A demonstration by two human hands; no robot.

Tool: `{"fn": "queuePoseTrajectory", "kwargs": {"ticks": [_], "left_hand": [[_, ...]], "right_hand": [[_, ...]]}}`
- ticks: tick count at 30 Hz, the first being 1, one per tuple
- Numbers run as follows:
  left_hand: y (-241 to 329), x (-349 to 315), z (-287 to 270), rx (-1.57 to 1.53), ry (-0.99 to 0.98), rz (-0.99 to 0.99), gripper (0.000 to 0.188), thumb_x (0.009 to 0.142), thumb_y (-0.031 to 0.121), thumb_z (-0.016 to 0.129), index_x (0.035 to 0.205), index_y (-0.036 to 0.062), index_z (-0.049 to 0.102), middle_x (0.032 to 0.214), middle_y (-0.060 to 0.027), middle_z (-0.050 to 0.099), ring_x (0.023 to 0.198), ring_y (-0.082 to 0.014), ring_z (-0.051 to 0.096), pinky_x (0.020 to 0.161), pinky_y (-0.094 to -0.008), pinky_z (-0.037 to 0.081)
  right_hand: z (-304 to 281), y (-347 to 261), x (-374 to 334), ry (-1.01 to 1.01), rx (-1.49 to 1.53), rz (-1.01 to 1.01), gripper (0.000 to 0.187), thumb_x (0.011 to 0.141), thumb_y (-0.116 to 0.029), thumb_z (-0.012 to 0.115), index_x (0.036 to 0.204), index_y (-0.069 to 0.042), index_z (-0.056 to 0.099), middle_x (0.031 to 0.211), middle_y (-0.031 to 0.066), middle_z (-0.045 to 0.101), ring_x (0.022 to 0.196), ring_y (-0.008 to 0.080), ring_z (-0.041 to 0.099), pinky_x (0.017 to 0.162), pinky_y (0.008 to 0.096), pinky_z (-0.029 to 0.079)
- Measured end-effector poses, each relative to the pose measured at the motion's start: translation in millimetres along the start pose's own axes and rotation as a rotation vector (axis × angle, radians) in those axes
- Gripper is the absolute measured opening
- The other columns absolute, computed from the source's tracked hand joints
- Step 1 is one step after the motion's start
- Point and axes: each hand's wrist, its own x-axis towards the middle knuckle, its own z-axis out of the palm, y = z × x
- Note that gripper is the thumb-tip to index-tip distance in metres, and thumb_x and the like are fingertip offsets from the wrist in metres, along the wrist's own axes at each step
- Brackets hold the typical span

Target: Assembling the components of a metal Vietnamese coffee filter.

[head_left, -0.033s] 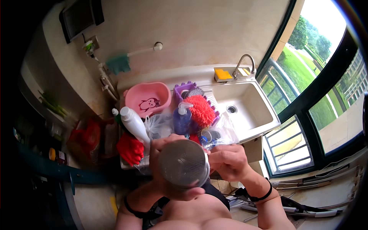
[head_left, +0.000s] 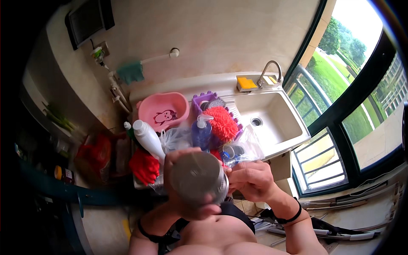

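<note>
My left hand (head_left: 175, 165) is wrapped round a round grey metal object (head_left: 194, 180), its flat circular face turned up. A silvery rim shows along its right side; whether it is a can or a strainer I cannot tell. Close against that rim, my right hand (head_left: 251, 180) has its thumb and fingers pinched together. Anything between those fingertips is hidden. Just beyond my hands stand a blue pump bottle (head_left: 202, 135), a white bottle (head_left: 146, 136) and a clear plastic bag (head_left: 250, 146) with a cup-like thing. Red gloves (head_left: 144, 166) lie left of my left hand.
Along the wall sit a pink basin (head_left: 148, 106), a purple basket (head_left: 197, 102) with an orange-red chenille mitt (head_left: 223, 123), and a white sink (head_left: 280, 119) with a curved faucet (head_left: 272, 63). A yellow sponge (head_left: 246, 83) rests behind the sink. Windows (head_left: 361, 102) line the right.
My left hand has shifted the grey metal object slightly to the left, turning its face a little so more of the silvery rim shows. My right hand stays nearly in place.
</note>
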Motion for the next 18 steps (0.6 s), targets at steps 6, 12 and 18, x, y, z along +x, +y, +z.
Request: {"fn": "queuePoseTrajectory", "kwargs": {"ticks": [6,12,18], "left_hand": [[-4.9,13.8,2.2,-0.611,0.045,-0.498,0.071,0.098,0.06,0.054,0.14,0.003,0.048,0.125,-0.0181,0.059,0.109,-0.0346,0.068,0.09,-0.0467,0.056],[-6.4,20.8,1.4,-0.954,0.127,-0.668,0.065,0.101,0.054,0.056,0.129,-0.0042,0.055,0.114,-0.017,0.068,0.111,-0.0302,0.069,0.092,-0.0432,0.056],[-12.8,20.0,-3.7,-0.899,0.2,-0.672,0.063,0.099,0.055,0.059,0.132,0.0016,0.055,0.115,-0.0165,0.068,0.112,-0.0309,0.068,0.098,-0.0454,0.054]], "right_hand": [[-1.9,5.2,6.7,0.049,-0.184,-0.121,0.024,0.081,0.007,0.075,0.102,-0.003,0.069,0.088,0.0073,0.073,0.07,0.0218,0.072,0.056,0.0293,0.055],[4.9,5.3,5.0,0.08,-0.272,-0.026,0.026,0.08,0.001,0.079,0.103,-0.004,0.068,0.093,0.0092,0.07,0.072,0.0236,0.07,0.056,0.0314,0.054],[6.7,8.2,7.9,0.058,-0.339,-0.028,0.027,0.081,0.0,0.078,0.106,-0.004,0.068,0.097,0.0094,0.07,0.072,0.025,0.07,0.056,0.0328,0.054]]}}
